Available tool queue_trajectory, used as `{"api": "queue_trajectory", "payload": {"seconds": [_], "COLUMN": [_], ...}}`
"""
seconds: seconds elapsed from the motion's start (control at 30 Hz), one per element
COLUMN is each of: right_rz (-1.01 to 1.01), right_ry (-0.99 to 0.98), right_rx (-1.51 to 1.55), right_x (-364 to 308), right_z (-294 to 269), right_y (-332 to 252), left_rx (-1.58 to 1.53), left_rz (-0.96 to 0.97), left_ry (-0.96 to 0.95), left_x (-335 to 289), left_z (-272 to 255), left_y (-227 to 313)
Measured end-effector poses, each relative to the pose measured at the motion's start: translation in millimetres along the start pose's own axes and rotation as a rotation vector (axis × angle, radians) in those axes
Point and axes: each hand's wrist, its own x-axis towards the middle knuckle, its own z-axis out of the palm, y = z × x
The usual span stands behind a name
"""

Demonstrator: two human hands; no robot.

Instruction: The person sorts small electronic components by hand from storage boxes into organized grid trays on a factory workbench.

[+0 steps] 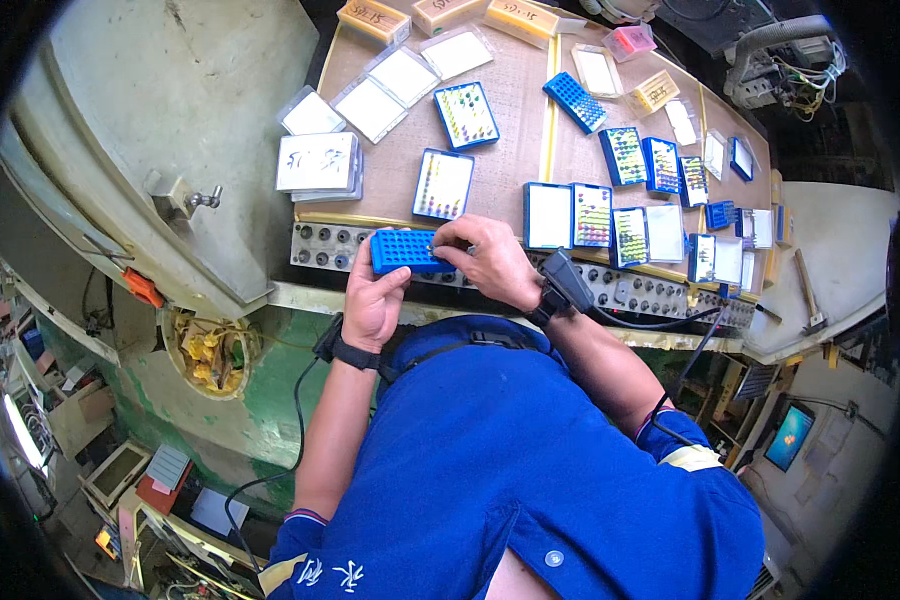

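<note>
One blue grid-holed tray (400, 250) is clamped in the left hand (372, 305), whose fingers are partly hidden behind it, in front of the brown tabletop (515, 95). The right hand (492, 262) bends over the tray's right end, covering some holes; whether its bunched fingertips grip anything I cannot tell. Contents of the farthest blue case (741, 158) are too small to make out.

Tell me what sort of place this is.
Probably a machine workshop: a hammer lies at the right, what looks like a knob panel edges the brown worktop, and the left hand holds a blue perforated tray.
</note>
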Motion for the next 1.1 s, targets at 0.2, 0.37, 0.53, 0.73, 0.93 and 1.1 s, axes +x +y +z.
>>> {"api": "queue_trajectory", "payload": {"seconds": [0.2,0.37,0.53,0.73,0.93,1.1], "right_rz": [-0.054,-0.053,-0.005,0.025,-0.015,-0.020], "right_ry": [-0.007,-0.042,0.049,0.216,0.133,0.133], "right_rx": [-0.020,-0.037,0.088,-0.108,-0.159,-0.234], "right_x": [-2.1,5.3,16.6,47.1,47.3,46.7], "right_z": [-1.2,-4.5,-11.7,-10.9,-3.7,-1.4], "right_y": [5.1,13.0,16.2,46.7,50.7,45.8], "left_rx": [0.115,0.167,0.203,0.065,0.021,0.019], "left_rz": [0.024,0.061,0.104,-0.011,-0.012,-0.015], "left_ry": [-0.014,0.001,0.024,0.032,0.026,0.020], "left_x": [-1.0,4.5,7.7,4.9,4.1,3.7], "left_z": [7.0,11.5,11.6,-6.7,-7.5,-15.6], "left_y": [3.5,1.1,5.7,2.4,-0.5,-1.6]}}
